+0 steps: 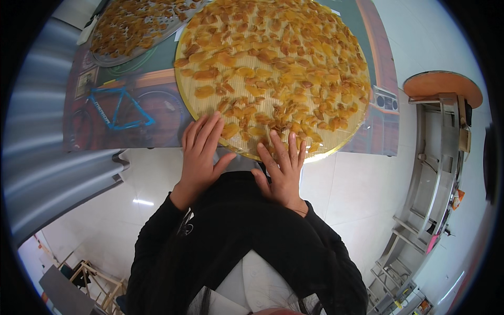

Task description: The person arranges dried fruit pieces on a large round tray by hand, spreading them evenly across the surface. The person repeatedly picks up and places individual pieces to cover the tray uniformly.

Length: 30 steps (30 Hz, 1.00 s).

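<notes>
A large round bamboo-slat tray (244, 145) with a yellow rim lies before me, reaching past the table's near edge. Thin, amber-brown dried slices (271, 73) are scattered over it, crowded at the far side and sparser near me. My left hand (202, 143) rests at the tray's near-left rim, fingers extended and thumb apart, beside a slice. Over the near edge, my right hand (285, 169) spreads its fingers, the tips at a small cluster of slices (281, 122). Neither hand appears to hold anything.
The tray sits on a table with a printed cover (157, 130) picturing a blue bicycle. A perforated metal tray (118, 63) of similar slices lies at the far left, beside a white handle (86, 31). A grey curtain (43, 118) hangs left; a metal ladder (433, 185) stands right.
</notes>
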Each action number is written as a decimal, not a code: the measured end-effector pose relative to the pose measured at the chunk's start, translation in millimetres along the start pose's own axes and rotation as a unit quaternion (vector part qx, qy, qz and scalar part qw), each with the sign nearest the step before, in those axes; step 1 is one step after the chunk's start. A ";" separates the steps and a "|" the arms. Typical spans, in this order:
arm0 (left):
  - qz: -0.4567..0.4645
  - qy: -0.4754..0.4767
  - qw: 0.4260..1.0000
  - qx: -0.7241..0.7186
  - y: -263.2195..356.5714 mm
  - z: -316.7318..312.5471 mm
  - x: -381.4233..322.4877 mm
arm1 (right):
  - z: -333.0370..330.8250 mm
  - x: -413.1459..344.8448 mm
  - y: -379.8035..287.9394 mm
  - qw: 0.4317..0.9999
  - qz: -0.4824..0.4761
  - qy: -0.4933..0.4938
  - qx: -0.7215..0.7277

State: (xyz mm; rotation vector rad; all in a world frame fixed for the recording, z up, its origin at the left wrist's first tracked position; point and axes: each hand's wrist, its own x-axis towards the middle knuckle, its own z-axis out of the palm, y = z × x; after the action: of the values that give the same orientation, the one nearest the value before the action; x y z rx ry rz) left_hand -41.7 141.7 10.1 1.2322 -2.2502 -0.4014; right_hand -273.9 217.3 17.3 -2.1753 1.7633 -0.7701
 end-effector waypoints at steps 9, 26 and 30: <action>0.022 -0.073 0.995 0.060 -2.4 -1.3 27.8 | -0.1 0.3 -1.2 0.997 -0.053 0.036 0.049; 0.002 -0.008 0.999 0.040 -30.0 -13.8 55.1 | 3.0 0.0 0.6 0.994 -0.067 0.052 0.073; 0.011 -0.021 0.996 0.083 -35.1 -14.8 77.4 | 3.2 -0.2 1.0 0.994 -0.060 0.055 0.074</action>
State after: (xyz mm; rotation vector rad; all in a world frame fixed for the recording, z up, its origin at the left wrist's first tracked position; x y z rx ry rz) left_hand -42.9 57.5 29.0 1.2917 -2.3708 -0.2388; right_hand -273.1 216.8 14.2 -2.1945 1.5788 -1.0324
